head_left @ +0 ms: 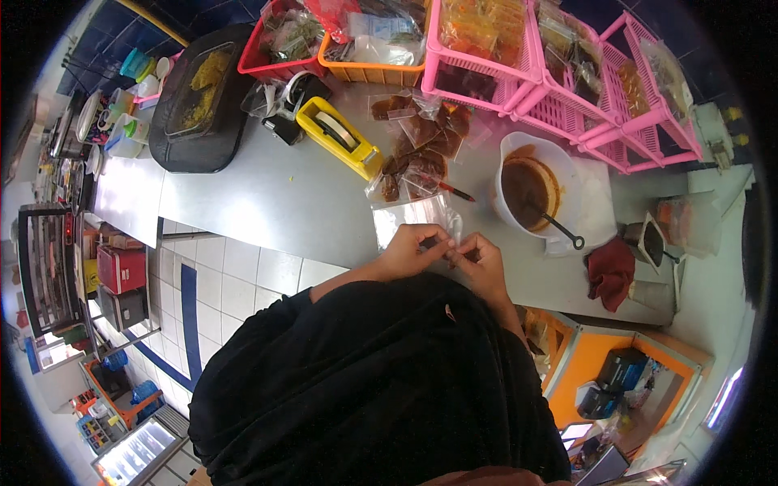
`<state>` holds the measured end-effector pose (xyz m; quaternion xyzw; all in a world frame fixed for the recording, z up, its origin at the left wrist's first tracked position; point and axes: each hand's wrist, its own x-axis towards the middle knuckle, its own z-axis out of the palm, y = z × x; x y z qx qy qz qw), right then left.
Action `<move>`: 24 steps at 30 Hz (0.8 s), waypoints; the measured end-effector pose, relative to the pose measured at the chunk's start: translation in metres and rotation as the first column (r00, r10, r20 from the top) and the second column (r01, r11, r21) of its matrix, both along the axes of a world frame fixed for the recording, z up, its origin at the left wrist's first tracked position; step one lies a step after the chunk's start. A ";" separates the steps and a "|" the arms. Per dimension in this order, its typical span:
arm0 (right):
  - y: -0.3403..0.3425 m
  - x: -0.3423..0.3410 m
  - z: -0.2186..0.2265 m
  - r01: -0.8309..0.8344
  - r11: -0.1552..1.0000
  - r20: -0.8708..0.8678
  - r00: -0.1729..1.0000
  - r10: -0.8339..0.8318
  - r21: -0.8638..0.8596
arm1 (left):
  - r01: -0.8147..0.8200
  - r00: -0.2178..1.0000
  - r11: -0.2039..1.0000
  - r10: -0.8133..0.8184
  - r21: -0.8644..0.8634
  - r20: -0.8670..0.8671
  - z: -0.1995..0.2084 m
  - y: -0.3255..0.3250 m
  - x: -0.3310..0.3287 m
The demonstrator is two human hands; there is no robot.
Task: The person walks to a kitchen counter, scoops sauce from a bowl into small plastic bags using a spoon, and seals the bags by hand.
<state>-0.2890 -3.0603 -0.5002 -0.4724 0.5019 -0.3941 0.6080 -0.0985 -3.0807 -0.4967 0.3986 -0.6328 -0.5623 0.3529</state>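
Observation:
At the table's near edge, my left hand (413, 253) and my right hand (481, 264) meet, fingertips pinched together on a small clear plastic bag (455, 224). Flat clear bags (405, 217) lie just beyond my left hand. Farther back is a pile of small sealed pouches (421, 146) of dark brown sauce. A red and black pen-like stick (456, 191) rests by the pouches. To the right of my hands stands a white plastic bowl (506, 194) with brown sauce inside; a dark-handled utensil (565, 232) leans out over its rim.
A yellow tape dispenser (340, 138) sits left of the pouches. Red (275, 66) and orange (373, 73) baskets and pink stacked racks (527, 89) line the back. A black tray (182, 150) is at far left. A dark red cloth (610, 274) lies at right.

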 end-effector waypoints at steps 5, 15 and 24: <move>0.004 0.003 0.037 -0.316 0.933 0.076 0.948 0.308 0.174 | 0.260 0.961 0.854 -0.183 0.450 -0.208 0.004 -0.001 0.009; 0.014 -0.004 0.011 -0.200 0.921 -0.494 0.869 0.010 -0.334 | 0.231 0.943 0.972 -0.234 0.044 0.237 0.030 -0.002 -0.006; 0.014 -0.009 0.057 -0.168 0.961 -0.340 0.936 0.086 -0.218 | 0.166 0.985 0.954 -0.173 0.248 0.005 0.023 0.007 -0.016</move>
